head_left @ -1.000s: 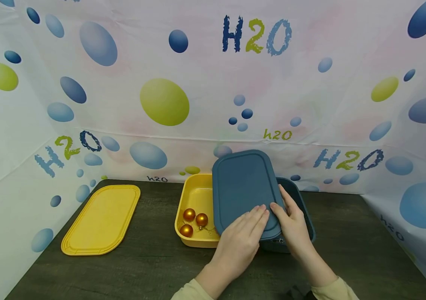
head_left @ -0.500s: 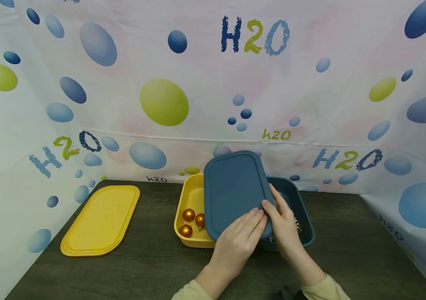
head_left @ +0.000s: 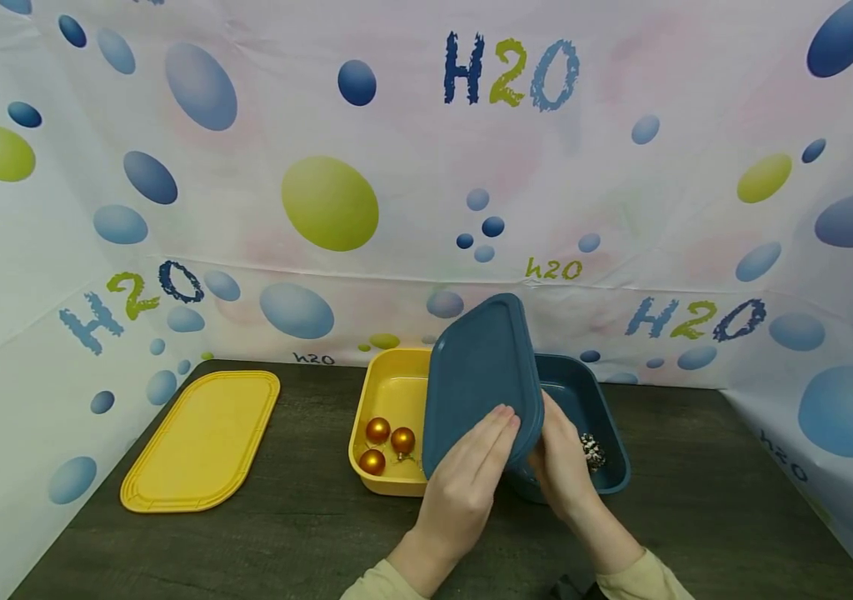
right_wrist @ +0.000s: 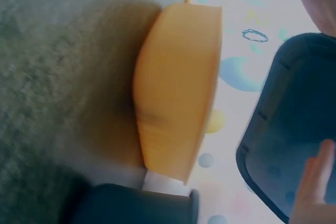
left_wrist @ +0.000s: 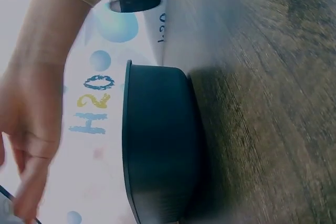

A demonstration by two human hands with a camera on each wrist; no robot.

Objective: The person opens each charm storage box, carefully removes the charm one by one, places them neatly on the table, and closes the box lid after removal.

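A blue lid (head_left: pixel 475 375) is raised and tilted over the gap between the yellow container (head_left: pixel 360 417) and the blue container (head_left: pixel 610 417). My left hand (head_left: pixel 460 487) grips its lower part, straight fingers flat on the upper face and the thumb hidden. Behind the lid's right edge is my right hand (head_left: pixel 565 458). Its fingers, partly hidden in the head view, look straight near the underside of the lid (right_wrist: pixel 278 87) in the right wrist view. Several orange ball ornaments (head_left: pixel 402 441) lie in the yellow container. A dark, white-tipped pine cone (head_left: pixel 592 452) is in the blue one.
A yellow lid (head_left: pixel 202 442) lies on the dark tabletop (head_left: pixel 284 542) at the left. Behind and at both sides stands a white curtain (head_left: pixel 411 125) with coloured ovals and H2O lettering. Both containers stand side by side near the table's back edge.
The blue lid has shifted left, then tipped so its right edge is raised. My right hand's thumb has left its upper face and the hand is now behind it. More of the blue container shows.
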